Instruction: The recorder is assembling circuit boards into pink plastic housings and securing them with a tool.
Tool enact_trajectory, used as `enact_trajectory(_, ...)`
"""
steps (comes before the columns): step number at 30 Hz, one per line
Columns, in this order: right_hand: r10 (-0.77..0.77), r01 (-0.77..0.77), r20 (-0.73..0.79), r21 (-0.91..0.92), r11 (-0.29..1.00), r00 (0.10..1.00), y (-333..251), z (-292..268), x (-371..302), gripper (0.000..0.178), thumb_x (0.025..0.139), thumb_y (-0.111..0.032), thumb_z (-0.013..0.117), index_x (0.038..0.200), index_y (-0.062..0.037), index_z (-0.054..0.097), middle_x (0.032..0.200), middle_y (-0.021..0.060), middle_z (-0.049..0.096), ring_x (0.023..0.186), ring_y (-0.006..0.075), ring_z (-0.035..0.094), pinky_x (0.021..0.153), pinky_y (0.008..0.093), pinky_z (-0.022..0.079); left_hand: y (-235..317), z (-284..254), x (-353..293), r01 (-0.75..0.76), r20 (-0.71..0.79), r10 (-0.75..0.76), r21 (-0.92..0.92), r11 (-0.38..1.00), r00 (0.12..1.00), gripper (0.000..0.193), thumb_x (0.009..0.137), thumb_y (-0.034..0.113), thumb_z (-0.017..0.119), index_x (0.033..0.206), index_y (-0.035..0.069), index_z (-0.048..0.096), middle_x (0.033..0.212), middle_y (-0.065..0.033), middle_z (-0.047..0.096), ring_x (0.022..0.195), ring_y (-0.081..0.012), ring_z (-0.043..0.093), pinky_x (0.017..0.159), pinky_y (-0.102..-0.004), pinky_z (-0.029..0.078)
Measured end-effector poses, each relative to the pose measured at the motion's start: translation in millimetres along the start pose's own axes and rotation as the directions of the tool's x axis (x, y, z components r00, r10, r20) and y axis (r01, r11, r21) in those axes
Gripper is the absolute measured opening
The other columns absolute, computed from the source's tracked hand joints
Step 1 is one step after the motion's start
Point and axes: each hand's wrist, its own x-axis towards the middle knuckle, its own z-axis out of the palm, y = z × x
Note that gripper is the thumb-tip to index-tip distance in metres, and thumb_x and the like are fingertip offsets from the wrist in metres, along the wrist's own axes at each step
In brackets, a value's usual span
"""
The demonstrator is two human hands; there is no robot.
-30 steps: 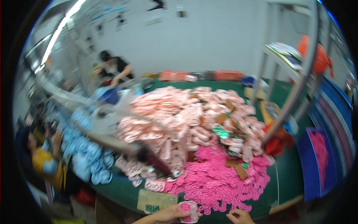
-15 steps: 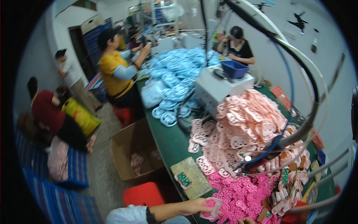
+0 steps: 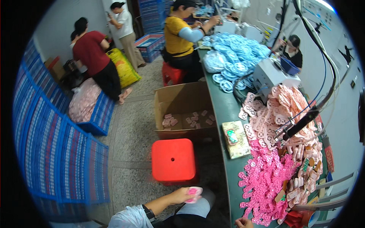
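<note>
My left hand [image 3: 180,195] is closed round a pale pink plastic piece [image 3: 194,193] with a bright pink shape on its face. It holds the piece above my lap, left of the green table [image 3: 224,152]. My right hand [image 3: 243,223] shows only in part at the lower edge, by the table's near side. Its fingers look curled; what they hold, if anything, is hidden. Just beyond it spreads a heap of small bright pink pieces [image 3: 264,182]. Pale pink pieces [image 3: 291,100] are piled behind that heap.
A red stool [image 3: 173,159] stands left of the table, before a cardboard box [image 3: 182,95] holding a few pink pieces. A flat patterned block [image 3: 239,150] lies near the table edge. Blue pieces [image 3: 239,53], a grey machine [image 3: 272,74] and co-workers [image 3: 180,41] are farther off. Blue striped crates [image 3: 64,140] stand left.
My view has turned left and down. My left hand, with the pale pink piece, has moved from beside the bright pink heap to over my lap. My right hand stays near the lower edge.
</note>
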Motion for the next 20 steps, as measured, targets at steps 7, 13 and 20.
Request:
enact_trajectory(7,-0.217,0.349,0.322,-0.441,0.827,0.922,55.5,31.4,8.0,0.022,0.094,-0.021,0.052,0.106,-0.0041,0.061,0.089,0.0168,0.068,0.081,0.0317,0.067,0.07,0.0408,0.052,-262.6,-193.7,-210.3,0.331,-0.777,-0.254,-0.062,0.941,0.576,0.023,0.082,0.013,0.062,0.103,0.007,0.066,0.089,-0.0123,0.069,0.079,-0.0233,0.067,0.065,-0.0374,0.053)
enact_trajectory(13,-0.196,0.406,0.421,-0.496,0.767,0.885,84.8,72.3,46.4,0.026,0.088,-0.028,0.061,0.097,-0.0032,0.064,0.099,0.0205,0.066,0.092,0.0331,0.065,0.079,0.0422,0.049,-223.5,-160.8,-288.9,0.577,-0.914,-0.383,-0.241,0.781,0.136,0.037,0.078,0.013,0.069,0.111,0.0,0.061,0.107,-0.0176,0.066,0.097,-0.0251,0.067,0.075,-0.0356,0.054)
enact_trajectory(20,-0.31,0.62,0.564,-0.517,0.59,0.765,-28.0,185.5,96.3,0.022,0.086,-0.03,0.062,0.09,-0.0098,0.068,0.081,0.0103,0.068,0.074,0.0275,0.066,0.068,0.0389,0.052,-356.9,-253.2,-354.6,-0.377,-0.637,-0.056,-0.522,0.765,0.769,0.061,0.078,0.013,0.074,0.13,0.002,0.043,0.12,-0.0219,0.058,0.11,-0.0397,0.058,0.09,-0.0479,0.051)
